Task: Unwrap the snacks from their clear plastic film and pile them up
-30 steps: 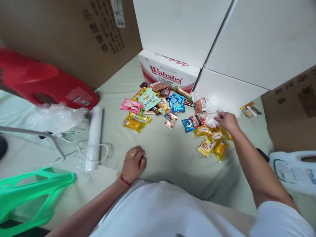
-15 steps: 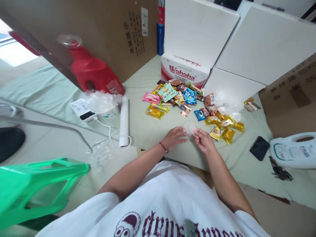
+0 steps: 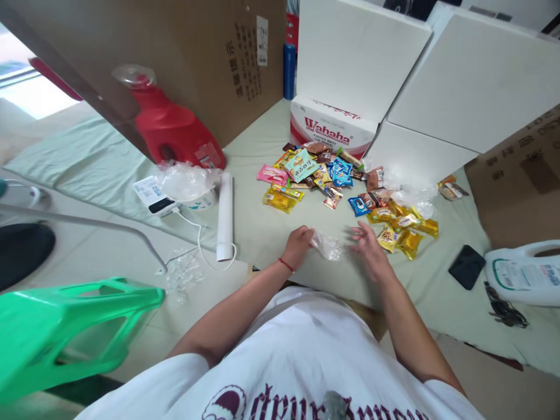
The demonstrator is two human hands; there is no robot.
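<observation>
My left hand [image 3: 300, 246] is closed on one end of a clear plastic bag [image 3: 329, 246], which trails off to the right over the cloth. Just past the bag's free end, my right hand [image 3: 368, 248] has its fingers apart and holds nothing. Beyond both hands lies a heap of wrapped snacks [image 3: 303, 166] in pink, green, blue and brown. A second group of yellow-wrapped snacks [image 3: 406, 221] sits close to my right hand, with a blue packet [image 3: 359, 205] at its left side.
Behind the snacks stands a Wahaha carton [image 3: 328, 128]; crumpled clear plastic bags [image 3: 409, 189] lie right of it. To the left are a white roll [image 3: 224, 216], a plastic-covered tub [image 3: 192, 186] and a red jug [image 3: 179, 134]. A phone [image 3: 467, 267] and keys [image 3: 505, 306] lie at right.
My right hand has let go of the clear plastic bag and moved right, its fingers opening. My left hand has closed on the bag and drawn it slightly left.
</observation>
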